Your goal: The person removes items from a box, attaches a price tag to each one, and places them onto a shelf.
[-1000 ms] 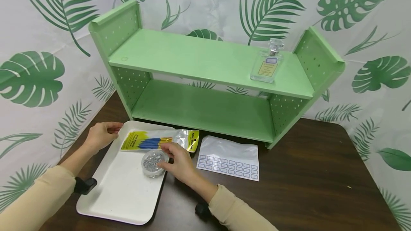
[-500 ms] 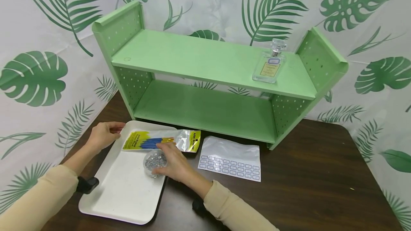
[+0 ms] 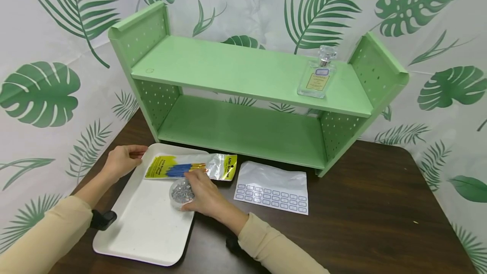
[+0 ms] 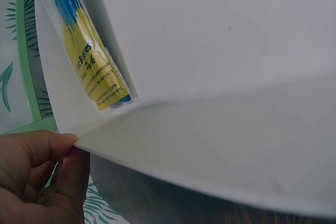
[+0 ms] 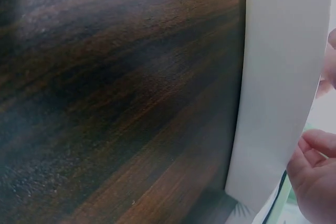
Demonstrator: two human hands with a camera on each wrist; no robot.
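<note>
In the head view my left hand (image 3: 121,163) is at the far left corner of a white tray (image 3: 148,231). The left wrist view shows its thumb and fingers pinching the tray's rim. My right hand (image 3: 205,193) grips a round clear tub (image 3: 179,195) of small silvery pieces from its right side, thumb near and fingers far. The tub is over the right part of the tray, partly hidden by the hand. Behind it lies a yellow-labelled packet of artist brushes (image 3: 179,167) with blue handles, its right end reaching past the tray's rim.
A green two-tier shelf (image 3: 236,130) stands behind the tray, with a glass perfume bottle (image 3: 316,77) on its upper board. A sheet of small blue-bordered labels (image 3: 272,187) lies right of the tray on the dark wooden table (image 3: 361,206).
My right hand has closed in around the tub's right side, its fingers shifting slightly left and its thumb lower. The left hand stays at the tray's corner.
</note>
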